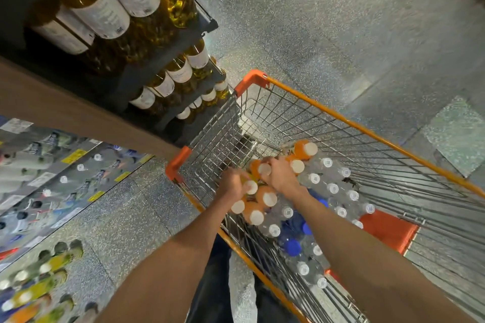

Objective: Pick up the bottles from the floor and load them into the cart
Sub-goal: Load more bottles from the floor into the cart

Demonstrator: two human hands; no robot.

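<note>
An orange-rimmed wire cart (341,115) stands before me. Inside it stand several orange bottles with white caps (266,198) on the left side, next to packs of clear water bottles (333,187) and blue-capped bottles (292,246). My left hand (232,183) grips an orange bottle near its white cap, low inside the cart's left side. My right hand (280,174) holds another orange bottle by the neck just beside it. Both hands are blurred by motion.
Packs of bottles (39,286) lie on the floor at lower left. Shelves of golden glass bottles (110,8) stand at upper left, and shelves of packaged drinks (52,178) at left. An orange child-seat flap (388,231) is at the cart's near end. Speckled floor extends right.
</note>
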